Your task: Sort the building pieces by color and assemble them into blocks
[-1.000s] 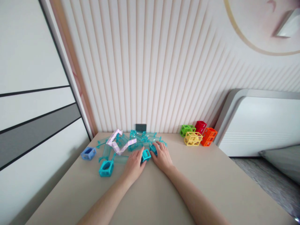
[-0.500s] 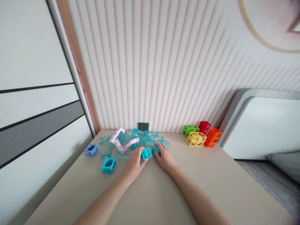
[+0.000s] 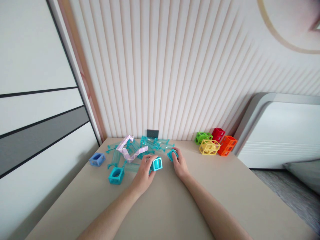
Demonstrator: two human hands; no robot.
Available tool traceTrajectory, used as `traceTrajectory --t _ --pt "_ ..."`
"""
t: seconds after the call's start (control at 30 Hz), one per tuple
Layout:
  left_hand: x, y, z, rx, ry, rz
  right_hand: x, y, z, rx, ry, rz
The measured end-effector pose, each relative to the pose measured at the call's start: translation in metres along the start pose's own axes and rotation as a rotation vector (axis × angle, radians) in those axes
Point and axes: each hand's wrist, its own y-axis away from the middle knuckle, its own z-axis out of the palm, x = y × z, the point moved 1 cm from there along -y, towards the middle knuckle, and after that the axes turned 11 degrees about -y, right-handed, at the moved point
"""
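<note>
A teal hollow block [image 3: 157, 163] with a rounded opening facing me is gripped by my left hand [image 3: 145, 171], fingers over its top and thumb below. To the right, my right hand [image 3: 180, 165] pinches another teal block [image 3: 172, 155], tilted and partly covered by the fingers. The two blocks are apart. Behind and left of the hands lies a heap of clear teal track pieces [image 3: 150, 146]. A bent pale purple piece [image 3: 127, 155] rests on the heap. One more teal block [image 3: 116, 175] with a round hole stands on the table left of my left hand.
A blue block [image 3: 97, 159] sits near the table's left edge. At the back right stand green [image 3: 203, 137], red [image 3: 218, 134], yellow [image 3: 209, 147] and orange [image 3: 227, 145] frame blocks. A dark socket [image 3: 152, 133] is on the ribbed wall behind the table [image 3: 170, 206].
My right hand has moved slightly right and up with its teal block, widening the gap to the left one. The block in my left hand has turned a little.
</note>
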Motion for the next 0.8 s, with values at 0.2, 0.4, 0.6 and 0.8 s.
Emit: traceTrajectory --t 0.2,0.4,0.6,0.8 --pt "0.002 0.001 0.001 0.002 0.015 0.048 -0.009 0.004 -0.002 0.125 -0.258 -0.002" --pt "0.005 -0.001 -0.003 0.089 -0.006 0.080 -0.036 0.032 0.016 0.161 -0.657 0.093" --pt "0.016 -0.002 -0.012 0.130 -0.035 0.156 -0.053 0.058 0.042 0.117 -0.865 0.230" --pt "0.020 0.000 -0.009 0.107 -0.039 0.153 -0.052 0.065 0.045 0.112 -0.854 0.298"
